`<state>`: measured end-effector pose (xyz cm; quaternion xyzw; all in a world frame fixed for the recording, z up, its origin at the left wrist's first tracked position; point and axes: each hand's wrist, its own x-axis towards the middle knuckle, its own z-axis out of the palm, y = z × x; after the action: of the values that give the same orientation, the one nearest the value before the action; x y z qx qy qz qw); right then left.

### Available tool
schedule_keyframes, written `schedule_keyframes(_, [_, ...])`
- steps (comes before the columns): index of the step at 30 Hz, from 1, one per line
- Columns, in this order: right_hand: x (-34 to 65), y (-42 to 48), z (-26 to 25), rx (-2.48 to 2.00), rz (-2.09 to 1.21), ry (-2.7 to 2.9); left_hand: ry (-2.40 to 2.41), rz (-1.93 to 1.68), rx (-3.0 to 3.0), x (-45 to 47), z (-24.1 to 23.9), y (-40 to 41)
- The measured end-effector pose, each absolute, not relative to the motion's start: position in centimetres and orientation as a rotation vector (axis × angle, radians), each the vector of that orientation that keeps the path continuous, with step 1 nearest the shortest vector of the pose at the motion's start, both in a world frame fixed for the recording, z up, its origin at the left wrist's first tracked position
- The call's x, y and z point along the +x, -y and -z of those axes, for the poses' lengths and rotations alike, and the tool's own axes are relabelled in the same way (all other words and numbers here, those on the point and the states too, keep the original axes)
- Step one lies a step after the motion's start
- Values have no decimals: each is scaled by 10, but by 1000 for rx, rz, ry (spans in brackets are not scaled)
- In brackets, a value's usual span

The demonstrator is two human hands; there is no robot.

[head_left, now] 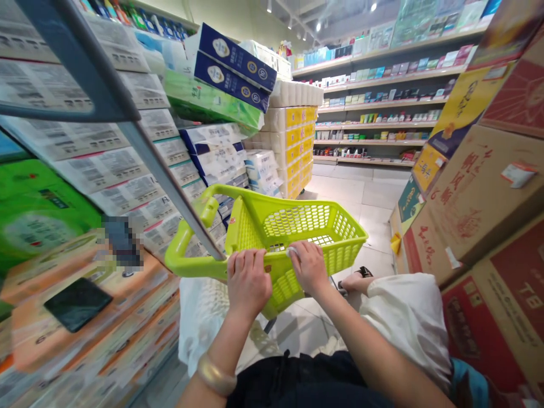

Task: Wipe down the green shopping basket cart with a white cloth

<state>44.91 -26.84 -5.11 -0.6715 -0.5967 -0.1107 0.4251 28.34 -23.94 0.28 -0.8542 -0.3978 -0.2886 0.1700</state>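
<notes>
A lime-green plastic shopping cart (293,283) with a lattice basket stands close in front of me, its looped handle (176,249) to the left. My left hand (250,283) grips the cart's near rim, fingers curled over the edge. Farther right along that rim is my right hand (309,266), its fingers closed and bent over the edge. A small white crumpled cloth or tissue (292,251) pokes out from under the right fingers. A grey metal pole (178,192) slants down behind the near rim, left of my left hand.
Stacked tissue packs (229,96) line the left. A dark phone-like slab (77,304) lies on orange packs (38,328). Cardboard cartons (480,198) rise on the right. Someone's sandalled foot (359,280) is beside the cart. Stocked shelves (382,105) stand beyond the tiled floor (369,192).
</notes>
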Motion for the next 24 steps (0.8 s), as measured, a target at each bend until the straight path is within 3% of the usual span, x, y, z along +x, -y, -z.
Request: schedule_keyframes(24, [429, 263, 48, -1680, 282, 1369, 1132, 860, -2393, 283, 2, 238])
